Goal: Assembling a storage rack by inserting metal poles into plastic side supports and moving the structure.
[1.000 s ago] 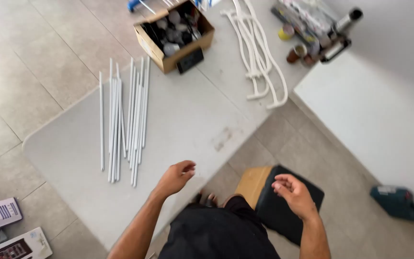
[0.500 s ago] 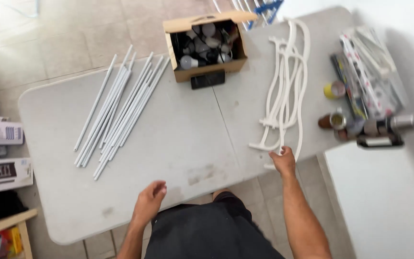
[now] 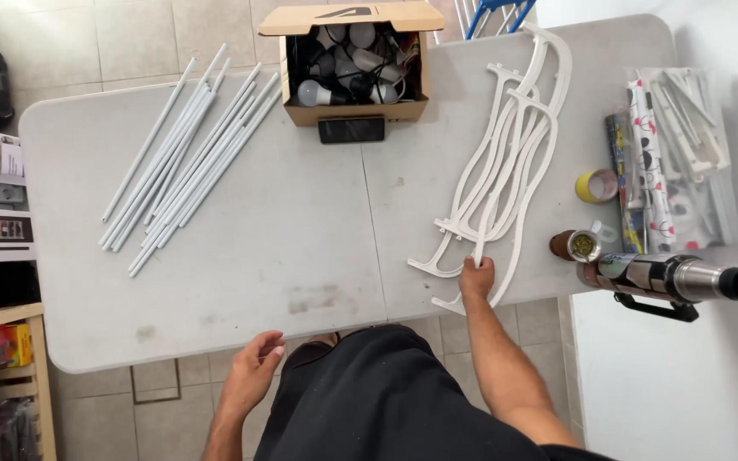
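At the left of the grey folding table point(image 3: 241, 256) lies a loose bundle of white rods point(image 3: 185, 158), untouched. Near the table's front edge the left hand point(image 3: 254, 376) hangs with its fingers loosely curled on nothing. Behind stands a cardboard box point(image 3: 356, 64) of bulbs. Farther right, the right hand point(image 3: 476, 277) pinches the near end of the white curved plastic frames point(image 3: 506, 162), which lie stacked on the tabletop. This looks like a first grasp; lifting 1 frame would mean freeing it from the tangled stack.
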